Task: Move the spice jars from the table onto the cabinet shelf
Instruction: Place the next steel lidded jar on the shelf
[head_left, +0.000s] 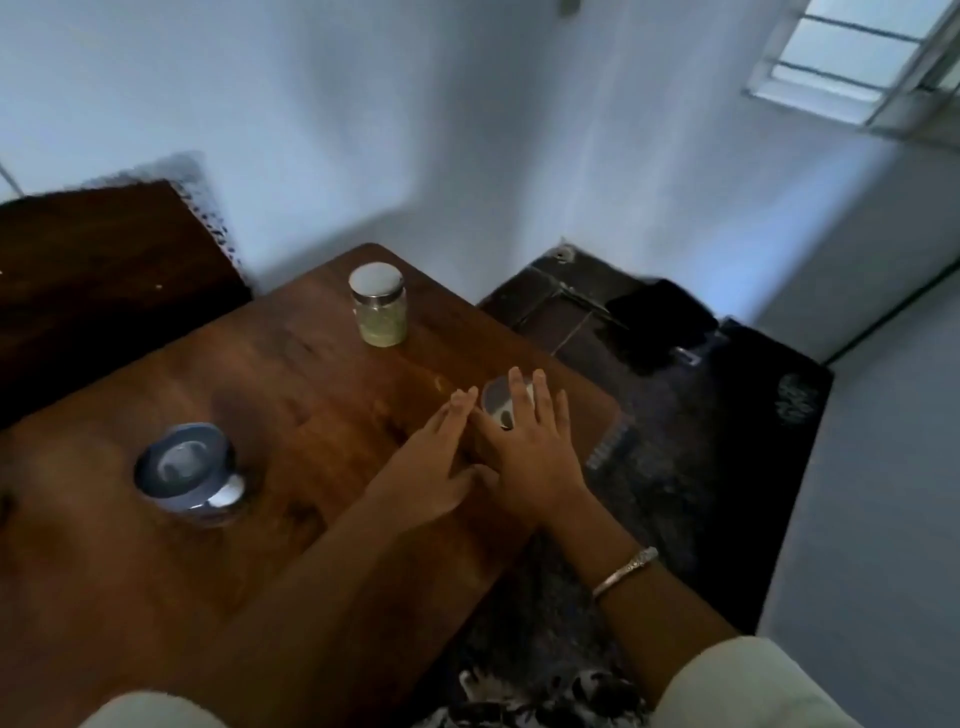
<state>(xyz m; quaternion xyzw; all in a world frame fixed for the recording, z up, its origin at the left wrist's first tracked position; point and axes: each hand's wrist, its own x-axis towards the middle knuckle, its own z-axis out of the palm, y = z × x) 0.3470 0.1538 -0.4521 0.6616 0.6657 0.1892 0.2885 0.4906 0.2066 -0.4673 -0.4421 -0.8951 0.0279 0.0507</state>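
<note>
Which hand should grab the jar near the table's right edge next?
Right, probably. The right hand has straight fingers over the lid of the jar, while the left hand lies beside it, fingertips only at its rim. Neither grips it yet.

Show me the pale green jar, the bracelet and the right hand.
pale green jar (379, 323), head view, on its glass wall.
bracelet (623, 570), head view, on the metal band.
right hand (530, 457), head view, on its back.

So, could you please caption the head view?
Left hand and right hand reach one jar; far jar, near jar sit on table.
</note>
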